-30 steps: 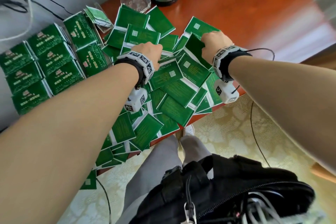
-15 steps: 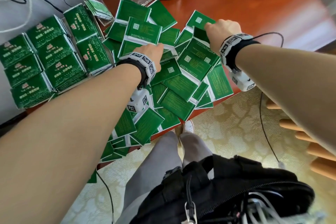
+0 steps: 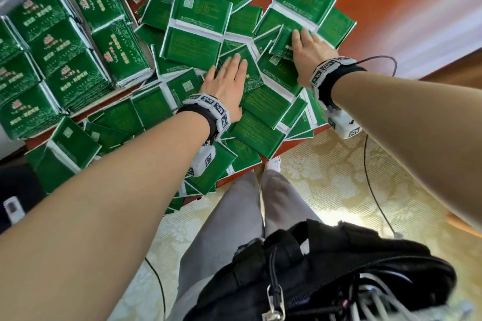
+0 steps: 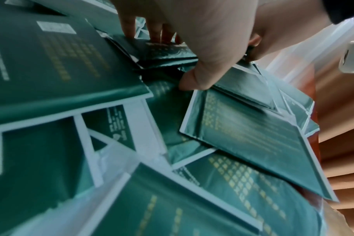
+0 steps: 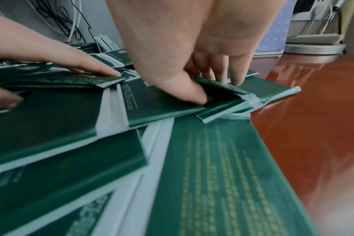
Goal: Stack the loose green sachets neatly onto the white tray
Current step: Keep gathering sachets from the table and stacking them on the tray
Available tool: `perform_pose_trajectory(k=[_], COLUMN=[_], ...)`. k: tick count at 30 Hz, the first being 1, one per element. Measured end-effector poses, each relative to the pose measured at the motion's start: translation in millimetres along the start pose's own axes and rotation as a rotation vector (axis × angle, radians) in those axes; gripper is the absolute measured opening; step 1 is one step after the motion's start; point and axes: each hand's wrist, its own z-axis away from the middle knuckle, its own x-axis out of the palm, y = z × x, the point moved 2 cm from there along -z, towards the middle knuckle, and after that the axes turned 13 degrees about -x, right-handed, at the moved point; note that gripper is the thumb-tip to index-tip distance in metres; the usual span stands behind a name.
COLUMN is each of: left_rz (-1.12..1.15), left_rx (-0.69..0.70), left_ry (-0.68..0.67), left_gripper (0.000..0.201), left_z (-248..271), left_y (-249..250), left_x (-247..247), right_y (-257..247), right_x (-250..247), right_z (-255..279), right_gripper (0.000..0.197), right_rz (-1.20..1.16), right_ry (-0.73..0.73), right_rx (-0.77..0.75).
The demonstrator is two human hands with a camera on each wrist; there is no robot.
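Observation:
Loose green sachets point(image 3: 263, 101) lie in a messy overlapping pile across the table's front. Neat stacks of green sachets point(image 3: 60, 60) stand in rows at the left; the tray under them is hidden. My left hand point(image 3: 227, 81) lies flat on the middle of the pile, its straight fingers point(image 4: 129, 30) pressing on a sachet point(image 4: 168, 51). My right hand point(image 3: 305, 44) is at the pile's far right. Its thumb point(image 5: 192, 94) is tucked under the raised edge of a green sachet point(image 5: 218, 86) and its fingers point(image 5: 234, 75) lie on top.
The glossy red-brown table point(image 3: 378, 8) is bare to the right of the pile. Sachets overhang the table's front edge point(image 3: 300, 138). A black bag point(image 3: 339, 268) hangs below at my waist, and a cable point(image 3: 373, 177) trails from my right wrist. A grey monitor base point(image 5: 313, 47) stands at the back.
My left hand has uncurled and now lies flat on the pile. My right hand has come in from the pile's far edge onto a sachet and lifted its edge. The view is closer.

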Motion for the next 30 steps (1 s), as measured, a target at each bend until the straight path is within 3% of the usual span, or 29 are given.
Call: perform_pose_trajectory(k=[4, 10, 12, 16, 19, 25, 30], left_rz=[0.022, 0.108, 0.112, 0.121, 0.112, 0.09, 0.117], left_rx=[-0.005, 0.023, 0.036, 0.074, 0.119, 0.163, 0.145], left_ry=[-0.004, 0.084, 0.115, 0.15, 0.144, 0.1, 0.097], left_gripper=[0.108, 0.084, 0.08, 0.08, 0.086, 0.096, 0.09], left_z=[-0.5, -7.4, -11.2, -21.0, -28.4, -33.3, -32.1], left_y=[-0.1, -3.3, -2.3, 8.8, 24.4, 47.9, 51.6], left_x=[-4.0, -14.5, -20.1, -32.6, -37.5, -25.1, -18.6], right_y=[11.9, 34.9, 38.6, 40.8, 37.8, 32.2, 27.9], right_x=[9.4, 9.4, 8.8, 14.1, 17.3, 20.8, 30.6], right_z=[-4.7, -2.5, 0.1, 4.0, 3.9, 4.0, -0.1], right_gripper=[0.061, 0.059, 0.066, 0.115, 0.12, 0.085, 0.057], right_rz=[0.038, 0.083, 0.11, 0.09, 0.04, -0.018, -0.022], right_ry=[0.084, 0.135, 0.124, -0.01, -0.022, 0.083, 0.211], right_rx=[-0.049, -0.12, -0.143, -0.126, -0.122, -0.119, -0.119])
